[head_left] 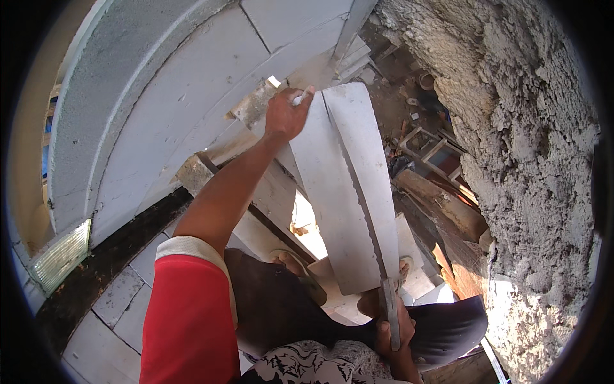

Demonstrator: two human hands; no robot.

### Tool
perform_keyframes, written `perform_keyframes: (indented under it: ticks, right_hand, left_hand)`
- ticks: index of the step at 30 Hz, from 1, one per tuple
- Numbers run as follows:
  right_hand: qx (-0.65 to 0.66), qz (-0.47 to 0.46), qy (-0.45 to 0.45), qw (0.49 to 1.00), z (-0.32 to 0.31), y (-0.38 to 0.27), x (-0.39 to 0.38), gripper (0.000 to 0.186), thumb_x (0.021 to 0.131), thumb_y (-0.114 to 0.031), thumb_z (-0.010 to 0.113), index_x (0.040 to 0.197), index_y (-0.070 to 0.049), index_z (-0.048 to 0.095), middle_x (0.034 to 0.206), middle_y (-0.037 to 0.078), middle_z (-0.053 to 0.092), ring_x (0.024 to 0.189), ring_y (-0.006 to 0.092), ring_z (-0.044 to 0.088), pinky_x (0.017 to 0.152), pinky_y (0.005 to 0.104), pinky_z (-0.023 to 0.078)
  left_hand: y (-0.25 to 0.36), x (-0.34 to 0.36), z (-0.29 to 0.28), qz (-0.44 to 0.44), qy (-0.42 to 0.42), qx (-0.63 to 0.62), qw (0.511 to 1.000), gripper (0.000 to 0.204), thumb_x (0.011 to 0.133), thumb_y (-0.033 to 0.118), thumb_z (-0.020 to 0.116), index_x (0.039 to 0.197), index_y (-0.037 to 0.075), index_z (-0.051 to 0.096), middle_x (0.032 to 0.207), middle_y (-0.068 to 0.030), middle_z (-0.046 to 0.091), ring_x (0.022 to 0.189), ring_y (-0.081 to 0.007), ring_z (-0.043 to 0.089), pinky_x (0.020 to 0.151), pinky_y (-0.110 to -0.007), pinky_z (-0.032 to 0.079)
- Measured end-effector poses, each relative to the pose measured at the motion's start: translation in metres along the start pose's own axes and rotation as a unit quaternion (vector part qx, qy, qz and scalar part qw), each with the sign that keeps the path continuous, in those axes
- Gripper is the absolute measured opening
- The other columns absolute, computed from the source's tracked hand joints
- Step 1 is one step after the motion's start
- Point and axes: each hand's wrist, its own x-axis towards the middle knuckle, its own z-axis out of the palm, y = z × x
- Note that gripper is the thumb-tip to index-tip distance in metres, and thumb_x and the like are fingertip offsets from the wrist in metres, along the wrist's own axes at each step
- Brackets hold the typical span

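Note:
A long white block [316, 179] stretches away from my lap, split lengthwise by a narrow dark gap. My left hand [289, 114] is closed on its far left corner, with a small pale bit at the fingertips that I cannot make out. A toothed saw blade [358, 192] lies along the gap, its teeth showing. My right hand [396, 326] grips the flat grey saw handle [390, 313] at the near end, below the block. My feet [286, 262] in sandals show beneath, partly hidden by my dark clothing.
A white block wall [185, 77] rises at the left above a dark beam [115, 256]. Rough plastered masonry [531, 160] fills the right side. Far below lie wooden frames [435, 160], boards [416, 192] and debris around a bright opening [304, 217]. A translucent ribbed panel [61, 256] sits at far left.

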Motion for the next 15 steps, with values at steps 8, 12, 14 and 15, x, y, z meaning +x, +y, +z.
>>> perform_keyframes:
  ticks: [8, 12, 14, 15]
  right_hand:
    - [-0.058, -0.01, 0.0, 0.998, 0.024, 0.011, 0.043, 0.065, 0.104, -0.038, 0.06, 0.148, 0.009, 0.052, 0.106, 0.022, 0.074, 0.09, 0.0316, 0.076, 0.083, 0.04, 0.059]
    - [-0.043, -0.003, -0.006, 0.999, 0.013, 0.001, 0.029, 0.061, 0.104, -0.032, 0.059, 0.148, 0.01, 0.052, 0.112, 0.026, 0.075, 0.09, 0.0334, 0.077, 0.077, 0.0421, 0.06]
    - [-0.071, -0.058, -0.002, 0.996, 0.041, 0.036, 0.068, 0.058, 0.104, -0.026, 0.059, 0.148, 0.01, 0.051, 0.114, 0.026, 0.075, 0.089, 0.0336, 0.077, 0.075, 0.0412, 0.06]
    - [-0.077, -0.054, -0.025, 0.995, 0.041, 0.042, 0.077, 0.058, 0.104, -0.025, 0.059, 0.149, 0.011, 0.051, 0.113, 0.026, 0.075, 0.088, 0.0334, 0.077, 0.075, 0.0413, 0.059]
  left_hand:
    - [0.005, 0.001, 0.0, 0.002, 0.004, 0.008, 1.0, 0.058, 0.099, 0.053, 0.07, 0.116, -0.002, 0.077, 0.125, -0.024, 0.073, 0.122, -0.0441, 0.065, 0.108, -0.048, 0.05]
    - [0.014, 0.0, -0.003, -0.02, -0.023, -0.004, 1.0, 0.058, 0.099, 0.054, 0.07, 0.118, -0.001, 0.077, 0.123, -0.0239, 0.074, 0.123, -0.0434, 0.064, 0.109, -0.048, 0.049]
    - [0.005, 0.005, 0.002, 0.017, 0.018, 0.013, 1.0, 0.058, 0.1, 0.054, 0.07, 0.117, 0.0, 0.077, 0.117, -0.0248, 0.076, 0.113, -0.0416, 0.07, 0.1, -0.046, 0.053]
    - [-0.003, 0.004, 0.008, 0.033, 0.036, 0.023, 0.999, 0.057, 0.1, 0.054, 0.07, 0.117, 0.0, 0.077, 0.114, -0.0252, 0.077, 0.108, -0.0406, 0.073, 0.096, -0.046, 0.054]
